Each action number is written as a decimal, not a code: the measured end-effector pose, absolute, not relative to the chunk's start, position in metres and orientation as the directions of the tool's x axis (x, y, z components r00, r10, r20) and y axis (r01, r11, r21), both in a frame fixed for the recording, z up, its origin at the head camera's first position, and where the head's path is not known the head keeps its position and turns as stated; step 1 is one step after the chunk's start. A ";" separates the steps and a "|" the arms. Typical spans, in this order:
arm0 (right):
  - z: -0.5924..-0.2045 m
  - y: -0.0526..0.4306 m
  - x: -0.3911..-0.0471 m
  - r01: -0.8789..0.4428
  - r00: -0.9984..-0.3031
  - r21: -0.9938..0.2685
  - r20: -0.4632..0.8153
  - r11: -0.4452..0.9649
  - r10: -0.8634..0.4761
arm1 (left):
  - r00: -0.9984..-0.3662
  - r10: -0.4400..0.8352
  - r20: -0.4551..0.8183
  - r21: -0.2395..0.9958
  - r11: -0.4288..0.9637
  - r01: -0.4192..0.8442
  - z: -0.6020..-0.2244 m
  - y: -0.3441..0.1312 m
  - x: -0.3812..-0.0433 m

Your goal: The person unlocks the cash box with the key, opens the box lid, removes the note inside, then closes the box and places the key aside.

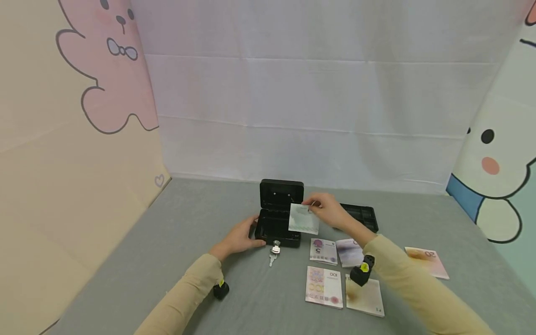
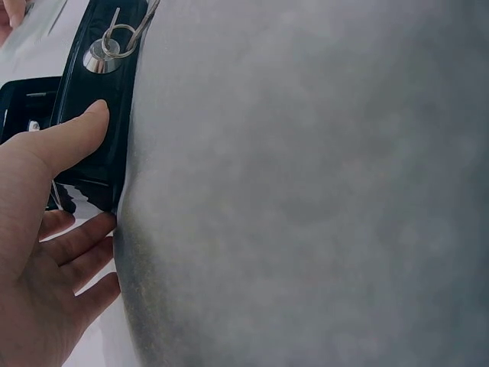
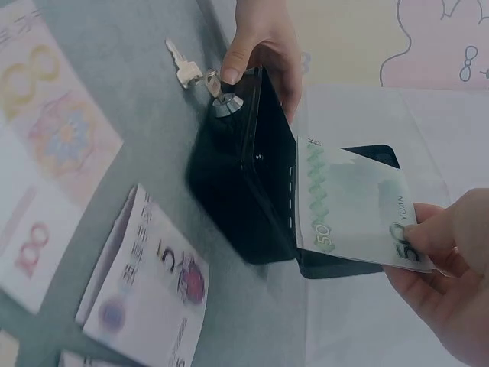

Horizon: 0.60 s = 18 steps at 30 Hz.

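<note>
A black cash box (image 1: 276, 226) stands with its lid (image 1: 281, 194) raised, and a key ring with keys (image 1: 273, 257) hangs from the lock on its front. My left hand (image 1: 240, 236) holds the box's left front corner. Its thumb (image 2: 80, 138) lies on the front face, while the fingers are at the side. Between the thumb and fingers of my right hand (image 1: 328, 210) is a folded green 50 yuan banknote (image 3: 351, 206), pinched at one end. The note is over the box's right side, its far end by the opening in the right wrist view.
Right of the box lies a black compartment tray (image 1: 362, 215), partly behind the right arm. Folded banknotes lie nearer: a purple 5 (image 1: 323, 251), another purplish note (image 1: 349, 252), a red 100 (image 1: 324, 286), a yellowish note (image 1: 365, 298). A 20 note (image 1: 427, 262) lies farther right.
</note>
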State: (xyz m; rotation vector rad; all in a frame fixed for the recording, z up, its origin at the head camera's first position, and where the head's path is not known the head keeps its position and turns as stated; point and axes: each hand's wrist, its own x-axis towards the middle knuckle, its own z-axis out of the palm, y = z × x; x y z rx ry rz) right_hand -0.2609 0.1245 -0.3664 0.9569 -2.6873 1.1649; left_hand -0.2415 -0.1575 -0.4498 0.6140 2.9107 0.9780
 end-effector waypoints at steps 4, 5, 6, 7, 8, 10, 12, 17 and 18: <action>-0.364 0.141 -0.253 -0.573 -0.799 -0.625 0.282 0.531 -0.530 | -0.922 0.369 0.115 0.591 0.721 0.362 -0.449 -0.157 -0.241; -0.363 0.146 -0.251 -0.566 -0.803 -0.627 0.271 0.536 -0.531 | -0.922 0.369 0.115 0.591 0.721 0.362 -0.449 -0.157 -0.242; -0.363 0.150 -0.249 -0.560 -0.806 -0.628 0.262 0.541 -0.531 | -0.922 0.369 0.115 0.593 0.720 0.362 -0.449 -0.157 -0.242; -0.362 0.154 -0.246 -0.554 -0.809 -0.630 0.253 0.544 -0.531 | -0.922 0.370 0.114 0.590 0.721 0.362 -0.449 -0.157 -0.242; -0.362 0.159 -0.244 -0.549 -0.812 -0.632 0.246 0.548 -0.529 | -0.922 0.370 0.118 0.591 0.719 0.365 -0.449 -0.157 -0.242; -0.362 0.167 -0.239 -0.542 -0.817 -0.629 0.240 0.557 -0.524 | -0.921 0.370 0.123 0.594 0.716 0.367 -0.450 -0.157 -0.243; -0.363 0.175 -0.235 -0.537 -0.822 -0.625 0.240 0.566 -0.516 | -0.921 0.369 0.127 0.592 0.717 0.368 -0.450 -0.157 -0.243; -0.366 0.191 -0.226 -0.548 -0.826 -0.595 0.271 0.589 -0.495 | -0.924 0.363 0.116 0.584 0.728 0.359 -0.449 -0.156 -0.243; -0.366 0.194 -0.224 -0.557 -0.821 -0.588 0.283 0.587 -0.496 | -0.926 0.362 0.112 0.584 0.730 0.356 -0.449 -0.156 -0.243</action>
